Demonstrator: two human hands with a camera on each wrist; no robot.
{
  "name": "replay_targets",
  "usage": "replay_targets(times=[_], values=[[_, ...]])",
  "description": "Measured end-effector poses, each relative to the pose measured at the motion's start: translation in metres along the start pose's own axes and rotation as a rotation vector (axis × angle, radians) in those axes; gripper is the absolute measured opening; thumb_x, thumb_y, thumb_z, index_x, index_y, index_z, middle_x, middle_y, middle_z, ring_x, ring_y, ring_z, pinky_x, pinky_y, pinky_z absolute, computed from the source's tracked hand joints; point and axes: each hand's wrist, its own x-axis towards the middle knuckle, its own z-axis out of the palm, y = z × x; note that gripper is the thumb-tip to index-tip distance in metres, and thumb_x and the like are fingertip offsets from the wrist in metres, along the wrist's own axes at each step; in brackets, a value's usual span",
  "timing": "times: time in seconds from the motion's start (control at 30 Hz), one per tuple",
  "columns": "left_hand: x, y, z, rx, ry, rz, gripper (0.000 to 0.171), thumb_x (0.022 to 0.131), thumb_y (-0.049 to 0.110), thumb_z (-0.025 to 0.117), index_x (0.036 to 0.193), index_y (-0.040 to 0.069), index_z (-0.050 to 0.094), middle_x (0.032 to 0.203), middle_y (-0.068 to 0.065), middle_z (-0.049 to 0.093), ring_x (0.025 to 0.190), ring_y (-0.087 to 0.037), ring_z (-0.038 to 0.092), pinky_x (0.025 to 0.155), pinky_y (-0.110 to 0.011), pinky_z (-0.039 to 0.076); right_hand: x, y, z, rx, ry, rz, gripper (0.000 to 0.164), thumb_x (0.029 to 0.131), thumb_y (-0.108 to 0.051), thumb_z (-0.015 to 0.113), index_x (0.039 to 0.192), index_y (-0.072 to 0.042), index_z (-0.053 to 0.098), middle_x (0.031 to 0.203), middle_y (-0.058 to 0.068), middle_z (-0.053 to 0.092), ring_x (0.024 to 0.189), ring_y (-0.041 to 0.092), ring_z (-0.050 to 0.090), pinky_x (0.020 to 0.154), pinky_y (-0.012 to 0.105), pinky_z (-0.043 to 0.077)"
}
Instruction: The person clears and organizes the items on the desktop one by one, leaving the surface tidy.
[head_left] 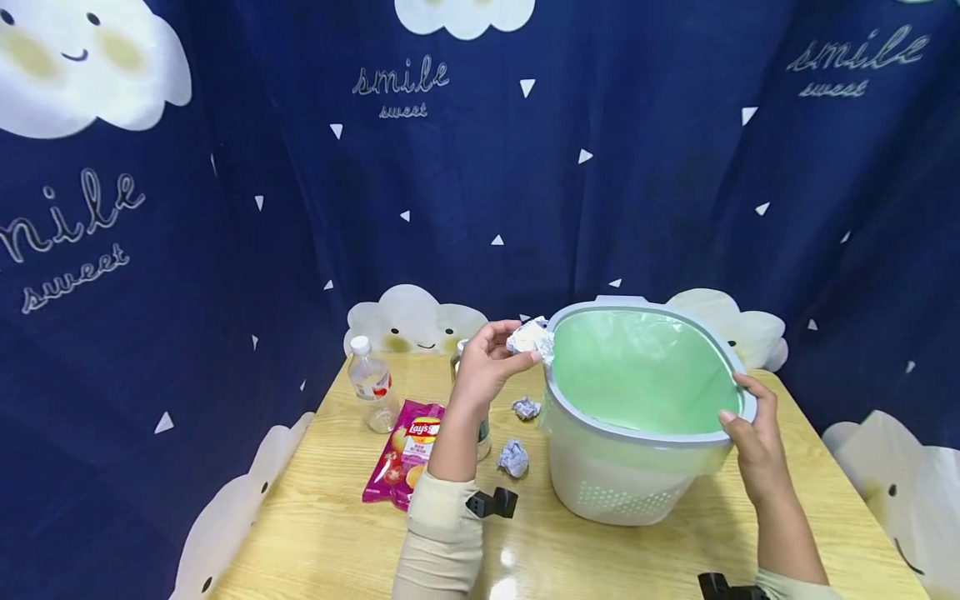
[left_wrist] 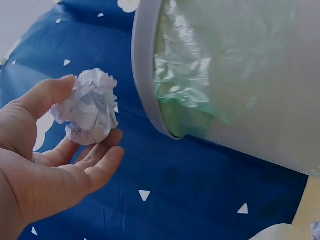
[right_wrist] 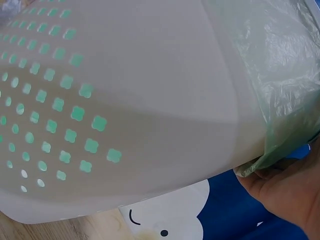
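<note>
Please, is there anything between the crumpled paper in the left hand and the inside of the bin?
In the head view, only the left rim of the bin lies between the crumpled paper and the green liner; the left wrist view shows paper and rim apart. Nothing else visible interferes.

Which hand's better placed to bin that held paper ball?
Left hand, I'd say: it holds the paper ball beside the bin's rim, while the right hand grips the rim's opposite side.
</note>
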Motion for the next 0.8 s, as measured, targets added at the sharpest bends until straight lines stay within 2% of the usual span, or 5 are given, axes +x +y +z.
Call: replay_targets(times=[0.13, 0.23, 0.5, 0.8], values=[[0.01, 0.007, 0.003, 0.092, -0.022, -0.024, 0.046, 0.076, 0.005, 0.074, 0.118, 0.003, 0.056, 0.107, -0.009, 0.059, 0.092, -0.026, 0.059, 0.079, -0.03, 0.048, 0.002, 0.0, -0.002, 0.003, 0.006, 0.001, 0.051, 0.088, -0.006, 0.04, 0.138, -0.017, 0.032, 0.135, 0.01, 0.024, 0.113, 0.022, 0.033, 0.084, 0.013, 0.032], [0.021, 0.006, 0.003, 0.128, -0.028, -0.026, 0.045, 0.076, 0.011, 0.076, 0.117, 0.007, 0.058, 0.104, -0.007, 0.061, 0.088, -0.022, 0.06, 0.08, -0.031, 0.047, 0.004, 0.0, -0.002, 0.019, 0.009, 0.001, 0.051, 0.089, -0.006, 0.04, 0.137, -0.017, 0.033, 0.136, 0.01, 0.023, 0.113, 0.022, 0.033, 0.084, 0.013, 0.032], [0.042, 0.023, 0.018, 0.151, -0.138, 0.009, 0.042, 0.079, 0.003, 0.07, 0.118, 0.001, 0.057, 0.103, -0.009, 0.061, 0.082, -0.016, 0.059, 0.079, -0.028, 0.046, 0.006, 0.0, -0.001, 0.057, 0.026, -0.017, 0.051, 0.087, -0.004, 0.04, 0.137, -0.015, 0.034, 0.135, 0.009, 0.025, 0.113, 0.021, 0.034, 0.084, 0.015, 0.033], [0.061, 0.036, 0.023, 0.237, -0.227, -0.057, 0.044, 0.077, 0.003, 0.073, 0.118, 0.003, 0.057, 0.1, -0.009, 0.061, 0.087, -0.017, 0.057, 0.08, -0.027, 0.047, 0.001, 0.002, 0.0, 0.045, 0.018, -0.016, 0.052, 0.087, -0.005, 0.04, 0.137, -0.014, 0.033, 0.133, 0.008, 0.027, 0.111, 0.02, 0.036, 0.084, 0.015, 0.033]])
